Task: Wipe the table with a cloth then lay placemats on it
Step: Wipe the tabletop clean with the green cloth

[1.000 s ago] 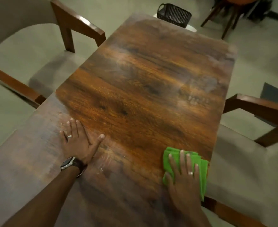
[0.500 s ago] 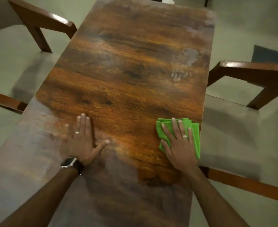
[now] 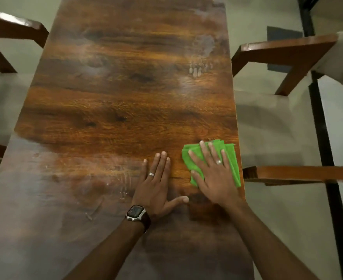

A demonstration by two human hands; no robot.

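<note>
A long wooden table [image 3: 126,102], smeared and flanked by cushioned chairs [image 3: 277,126], fills the head view. The right hand [image 3: 213,174] presses flat, fingers spread, on a folded green cloth [image 3: 232,158] by the table's right edge; the left hand [image 3: 156,182] rests flat just beside it. The cloth looks soft, light and likely to bunch, so pressing from above suits it best.

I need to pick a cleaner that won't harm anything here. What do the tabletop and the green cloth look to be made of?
The tabletop looks like dark-stained wood or a wood-grain veneer with a semi-gloss coat: grain and knots show, and smears and fingerprints catch the light. The green cloth looks like soft microfibre, folded in layers, matte and slightly fuzzy; the exact fibre cannot be told.
</note>
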